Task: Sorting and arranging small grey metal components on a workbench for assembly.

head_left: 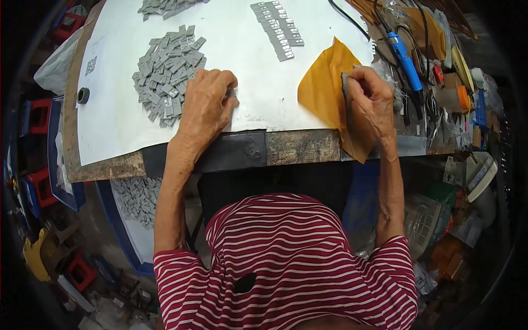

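My left hand [206, 102] rests over the white sheet at the right edge of a heap of small grey rectangular pieces [165, 74]. Its fingers are curled in; whatever they hold, if anything, is hidden. My right hand [373, 102] is closed, thumb against fingers, on a thin dark grey strip [345, 88]. Beneath that hand lies a folded orange-brown sheet [324, 80], its lower corner hanging past the table's front edge. Farther back, between the hands, more grey pieces [278, 30] are laid out in overlapping slanted rows.
A second grey heap [168, 6] sits at the far edge. To the left stands a small black ring-shaped object [83, 95]. A blue-handled tool [404, 60] with a cable, plus clutter, covers the right side. Below the table, a blue tray [118, 220] contains more grey pieces.
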`<state>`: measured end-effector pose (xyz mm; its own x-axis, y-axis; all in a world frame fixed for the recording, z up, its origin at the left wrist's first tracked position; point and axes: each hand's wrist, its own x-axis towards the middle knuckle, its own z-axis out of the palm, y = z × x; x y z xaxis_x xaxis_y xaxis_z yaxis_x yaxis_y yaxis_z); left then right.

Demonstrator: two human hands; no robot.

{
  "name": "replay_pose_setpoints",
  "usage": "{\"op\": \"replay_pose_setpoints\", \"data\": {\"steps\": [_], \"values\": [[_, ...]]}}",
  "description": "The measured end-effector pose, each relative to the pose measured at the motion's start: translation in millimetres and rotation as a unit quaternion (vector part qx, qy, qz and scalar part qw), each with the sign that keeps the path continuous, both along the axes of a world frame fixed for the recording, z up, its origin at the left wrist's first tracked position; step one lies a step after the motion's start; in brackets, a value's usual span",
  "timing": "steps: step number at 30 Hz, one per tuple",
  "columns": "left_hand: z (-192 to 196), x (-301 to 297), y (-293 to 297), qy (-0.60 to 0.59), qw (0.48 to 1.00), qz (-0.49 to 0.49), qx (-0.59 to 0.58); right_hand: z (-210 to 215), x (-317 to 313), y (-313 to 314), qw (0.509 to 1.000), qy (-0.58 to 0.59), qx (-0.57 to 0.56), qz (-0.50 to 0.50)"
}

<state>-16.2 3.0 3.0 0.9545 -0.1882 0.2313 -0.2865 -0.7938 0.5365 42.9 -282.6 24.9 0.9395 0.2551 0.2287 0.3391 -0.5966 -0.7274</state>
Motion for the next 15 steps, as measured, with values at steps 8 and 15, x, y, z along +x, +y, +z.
{"op": "replay_pose_setpoints", "data": {"steps": [8, 15], "values": [[6.5, -5.3, -18.5, 0.041, 0.967, 0.074, -0.241, 5.8, -30.5, 38.1, 0.912, 0.295, 0.284, 0.020], [6.4, -11.3, -54.2, 0.182, 0.851, 0.077, -0.487, -11.0, -33.8, 43.7, 0.837, 0.361, 0.409, 0.043]]}}
